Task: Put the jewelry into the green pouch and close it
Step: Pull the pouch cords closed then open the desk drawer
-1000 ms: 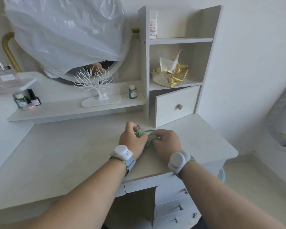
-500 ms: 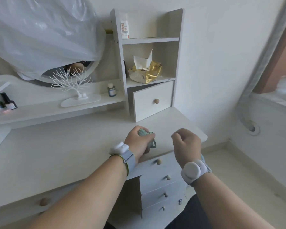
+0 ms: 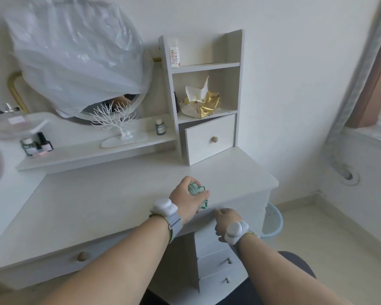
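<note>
The left hand (image 3: pixel 186 198) is wrapped around the bunched green pouch (image 3: pixel 196 190) just above the counter (image 3: pixel 101 205), the right hand (image 3: pixel 227 219) curls empty just beside it, no jewelry shows, so filling looks done and closing nearly finished.

Pouch (image 3: pixel 196 190) in left hand (image 3: pixel 186 199) above desk (image 3: pixel 97 201); right hand (image 3: pixel 226 219) below-right.

White tube (image 3: pixel 174 54), top shelf, upper middle of the frame: red printing is seen, too blurred to be read.
Gold tissue pack (image 3: pixel 201 103), middle shelf: a small label is seen, illegible.
Small bottles (image 3: pixel 37 146), left: labels unreadable.
</note>
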Motion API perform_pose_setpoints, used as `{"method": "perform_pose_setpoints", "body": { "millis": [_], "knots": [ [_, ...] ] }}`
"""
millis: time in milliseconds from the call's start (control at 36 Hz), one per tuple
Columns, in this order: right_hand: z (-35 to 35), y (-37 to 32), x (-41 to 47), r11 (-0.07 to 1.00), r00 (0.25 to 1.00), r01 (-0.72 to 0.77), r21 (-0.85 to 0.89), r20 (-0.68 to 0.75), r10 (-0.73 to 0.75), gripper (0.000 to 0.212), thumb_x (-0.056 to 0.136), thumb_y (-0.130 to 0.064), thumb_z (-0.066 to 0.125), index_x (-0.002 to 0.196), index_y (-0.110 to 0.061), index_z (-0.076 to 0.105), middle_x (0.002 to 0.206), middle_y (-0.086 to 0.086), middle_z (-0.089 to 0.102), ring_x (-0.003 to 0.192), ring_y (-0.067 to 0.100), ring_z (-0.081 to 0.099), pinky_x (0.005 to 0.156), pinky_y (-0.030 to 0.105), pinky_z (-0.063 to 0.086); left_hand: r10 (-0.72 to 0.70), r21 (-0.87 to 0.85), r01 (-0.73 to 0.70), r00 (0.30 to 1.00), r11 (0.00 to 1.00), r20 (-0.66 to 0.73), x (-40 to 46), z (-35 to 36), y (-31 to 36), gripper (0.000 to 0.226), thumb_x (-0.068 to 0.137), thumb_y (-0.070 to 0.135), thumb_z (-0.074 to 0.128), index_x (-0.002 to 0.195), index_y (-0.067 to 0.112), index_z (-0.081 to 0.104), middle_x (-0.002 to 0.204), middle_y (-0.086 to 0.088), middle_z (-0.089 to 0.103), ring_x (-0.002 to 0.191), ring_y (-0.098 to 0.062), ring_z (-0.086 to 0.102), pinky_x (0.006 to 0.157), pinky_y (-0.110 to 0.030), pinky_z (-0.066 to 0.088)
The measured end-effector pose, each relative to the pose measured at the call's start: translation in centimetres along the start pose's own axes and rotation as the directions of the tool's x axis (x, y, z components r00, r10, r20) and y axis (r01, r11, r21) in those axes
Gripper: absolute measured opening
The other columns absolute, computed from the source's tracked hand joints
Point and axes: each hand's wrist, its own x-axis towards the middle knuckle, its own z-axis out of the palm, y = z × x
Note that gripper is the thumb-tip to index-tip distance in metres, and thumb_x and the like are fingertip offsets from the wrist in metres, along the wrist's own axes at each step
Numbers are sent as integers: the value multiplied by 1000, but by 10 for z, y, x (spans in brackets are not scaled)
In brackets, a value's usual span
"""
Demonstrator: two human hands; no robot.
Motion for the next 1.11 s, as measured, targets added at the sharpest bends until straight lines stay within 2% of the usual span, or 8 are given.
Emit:
{"method": "perform_pose_setpoints", "body": {
  "millis": [56, 194, 333, 556, 639, 778, 917, 1111],
  "knots": [
    [-5, 5, -5, 1000, 999, -17, 2, 29, 17, 22, 102, -26, 50, 91, -12, 63, 86, 10, 61, 83, 31, 58, 94, 47, 58, 10, 40, -11, 1000, 999, 6, -2, 0, -1, 23, 77, 40, 75, 89, 31, 57, 86, 4, 65, 64, -17, 67, 52, -30, 61],
    [-18, 23, -33, 990, 996, -87, 108, 16, 85, 21, 87, -16, 59, 70, -6, 65, 60, 15, 60, 55, 30, 56, 61, 37, 54, 125, 284, -161, 982, 945, 141, -4, 0, -5, 27, 76, 45, 70, 91, 36, 50, 83, 5, 66, 69, -24, 68, 61, -33, 58],
    [-25, 43, -62, 985, 997, -60, 162, -34, 67, 19, 83, -7, 58, 64, -5, 61, 55, 15, 56, 53, 28, 51, 59, 35, 45, 357, 522, -499, 865, 692, 353, -3, 8, -2, 43, 76, 38, 70, 108, 38, 43, 92, 7, 57, 78, -21, 55, 64, -25, 39],
    [-32, 64, -82, 987, 995, -43, 152, -85, 56, 22, 83, -9, 60, 61, -7, 60, 51, 10, 56, 53, 28, 51, 63, 36, 43, 434, 488, -727, 682, 483, 588, -9, 18, -8, 64, 73, 27, 62, 130, 42, 37, 109, 10, 53, 74, -24, 59, 63, -26, 43],
    [-35, 63, -83, 989, 997, -37, 144, -66, 47, 26, 86, -11, 61, 61, -7, 61, 51, 9, 57, 52, 27, 53, 60, 32, 43, 425, 488, -747, 660, 451, 619, -10, 16, -7, 75, 70, 28, 59, 137, 48, 30, 129, 15, 46, 78, -27, 62, 65, -31, 52],
    [-35, 62, -79, 988, 997, -32, 151, -65, 43, 25, 87, -8, 61, 62, -5, 62, 47, 10, 56, 43, 24, 50, 49, 24, 41, 471, 558, -763, 644, 327, 603, -4, 9, 1, 71, 76, 33, 77, 133, 41, 35, 132, 13, 42, 79, -25, 63, 64, -36, 55],
    [-31, 58, -70, 984, 996, -33, 176, -78, 47, 26, 85, -6, 60, 58, -6, 61, 44, 11, 55, 38, 25, 50, 55, 30, 43, 485, 641, -676, 724, 363, 490, 13, -8, -1, 35, 84, 32, 63, 117, 30, 53, 125, 8, 43, 96, -23, 58, 68, -35, 54],
    [-19, 46, -47, 964, 994, -70, 258, -61, 89, 39, 82, -8, 60, 43, -12, 61, 44, 13, 52, 37, 24, 44, 53, 36, 42, 297, 691, -496, 868, 525, 398, 34, -30, -40, 36, 95, 54, 41, 124, 38, 55, 135, 9, 48, 117, -22, 51, 93, -38, 46]
  ]
}}
